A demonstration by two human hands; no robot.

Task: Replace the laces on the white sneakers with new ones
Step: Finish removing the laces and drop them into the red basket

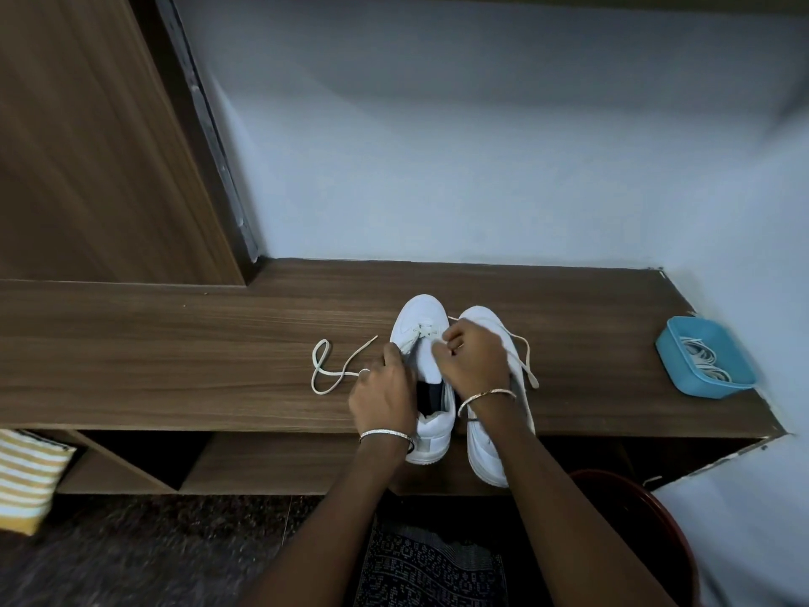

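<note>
Two white sneakers stand side by side on the brown wooden shelf [175,365], toes pointing away from me. My left hand [385,396] grips the left side of the left sneaker [416,317] near its eyelets. My right hand [475,357] is over the tongue of that shoe, fingers curled and pinching a lace. A cream lace [326,365] trails off to the left on the shelf in a loop. Another lace end [527,357] runs right, past the right sneaker [486,457], which my right wrist partly hides.
A blue plastic tray [683,365] with several coiled white laces sits at the shelf's right end. A wooden panel [87,146] rises at the left and a pale wall stands behind. Below are shelf compartments, a striped cushion [26,479] and a dark red tub [648,527].
</note>
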